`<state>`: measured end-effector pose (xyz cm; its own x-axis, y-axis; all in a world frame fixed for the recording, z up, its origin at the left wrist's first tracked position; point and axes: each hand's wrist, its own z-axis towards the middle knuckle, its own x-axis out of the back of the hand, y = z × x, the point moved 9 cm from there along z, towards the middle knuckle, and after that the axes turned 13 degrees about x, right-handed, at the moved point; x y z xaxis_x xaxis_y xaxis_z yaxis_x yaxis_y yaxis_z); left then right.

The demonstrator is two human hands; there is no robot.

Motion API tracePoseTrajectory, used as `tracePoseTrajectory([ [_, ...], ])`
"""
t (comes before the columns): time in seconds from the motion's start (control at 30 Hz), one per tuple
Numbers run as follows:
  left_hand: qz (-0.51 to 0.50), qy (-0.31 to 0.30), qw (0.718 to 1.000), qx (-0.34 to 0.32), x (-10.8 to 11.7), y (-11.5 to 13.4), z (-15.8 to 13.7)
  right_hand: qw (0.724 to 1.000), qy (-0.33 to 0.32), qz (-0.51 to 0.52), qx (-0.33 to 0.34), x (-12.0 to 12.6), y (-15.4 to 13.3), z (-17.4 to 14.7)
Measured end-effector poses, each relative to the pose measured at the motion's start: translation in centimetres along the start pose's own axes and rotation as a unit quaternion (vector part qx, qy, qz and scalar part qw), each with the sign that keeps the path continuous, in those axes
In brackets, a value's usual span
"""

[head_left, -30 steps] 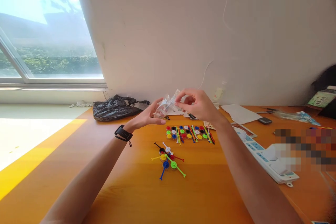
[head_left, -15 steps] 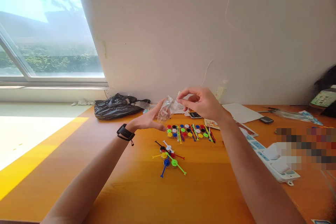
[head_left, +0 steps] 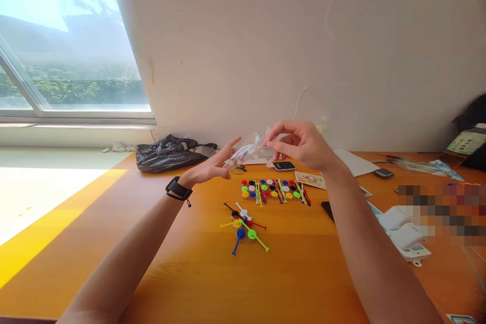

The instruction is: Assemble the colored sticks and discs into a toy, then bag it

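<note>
A clear plastic bag (head_left: 245, 151) is stretched above the table, pinched at its upper right end by my right hand (head_left: 298, 144). My left hand (head_left: 212, 164), with a black watch (head_left: 178, 190) on the wrist, has its fingers spread and thumb apart. The bag's lower end lies beside those fingers; whether they touch it I cannot tell. Below, a cluster of coloured spinner pieces (head_left: 243, 223) with thin arrow pointers rests on the table. Behind it are rows of coloured round caps (head_left: 268, 188) with bundles of loose arrow pointers (head_left: 281, 190) between them.
A black plastic bag (head_left: 167, 154) lies back left by the window. Past my right hand are a small black-and-white device (head_left: 284, 165), a printed card (head_left: 309, 179) and white paper (head_left: 353, 164). A power strip (head_left: 415, 252) with white plugs (head_left: 402, 228) sits on the right.
My right hand has shifted slightly right and up, drawing the clear bag away from my left palm. My left hand has moved a little left, and the bag now looks more stretched.
</note>
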<state>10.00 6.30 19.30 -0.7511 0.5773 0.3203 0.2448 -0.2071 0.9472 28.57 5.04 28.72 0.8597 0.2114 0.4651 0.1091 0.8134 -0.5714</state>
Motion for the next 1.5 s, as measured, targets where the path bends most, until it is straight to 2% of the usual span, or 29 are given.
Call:
tracePoseTrajectory([
  [0.2,-0.026,-0.017,0.999,-0.011,-0.1,0.6,-0.4,1.0,-0.004,-0.008,0.001,-0.2,0.0,0.2],
  [0.43,-0.004,-0.041,0.999,-0.001,-0.8,-0.8,0.5,0.999,-0.019,-0.032,0.0,-0.7,-0.3,0.1],
  [0.6,-0.009,-0.01,1.0,-0.002,1.0,-1.5,0.6,0.999,0.005,-0.045,0.022,-0.3,-0.3,0.3],
  [0.83,0.003,0.065,0.998,0.006,5.2,-3.8,0.6,0.998,0.016,-0.068,-0.002,-0.3,2.9,0.5],
  [0.9,0.002,0.087,0.996,0.013,6.2,-4.8,0.6,0.997,-0.024,-0.071,-0.021,-1.8,4.3,0.4],
  [1.0,0.007,0.114,0.993,0.023,7.2,-5.9,0.7,0.982,-0.168,-0.071,-0.056,-6.8,6.9,-0.5],
  [1.1,0.019,0.129,0.991,0.025,7.5,-6.3,0.7,0.941,-0.309,-0.092,-0.104,-12.4,9.9,-2.5],
  [1.17,0.029,0.13,0.991,0.02,7.6,-6.3,0.7,0.908,-0.366,-0.133,-0.155,-14.9,12.2,-4.1],
  [1.3,0.04,0.134,0.99,0.027,7.8,-6.6,0.8,0.891,-0.382,-0.155,-0.191,-17.5,14.5,-5.8],
  [1.5,0.038,0.119,0.992,-0.009,7.9,-6.5,0.9,0.882,-0.386,-0.151,-0.223,-18.4,15.2,-6.8],
])
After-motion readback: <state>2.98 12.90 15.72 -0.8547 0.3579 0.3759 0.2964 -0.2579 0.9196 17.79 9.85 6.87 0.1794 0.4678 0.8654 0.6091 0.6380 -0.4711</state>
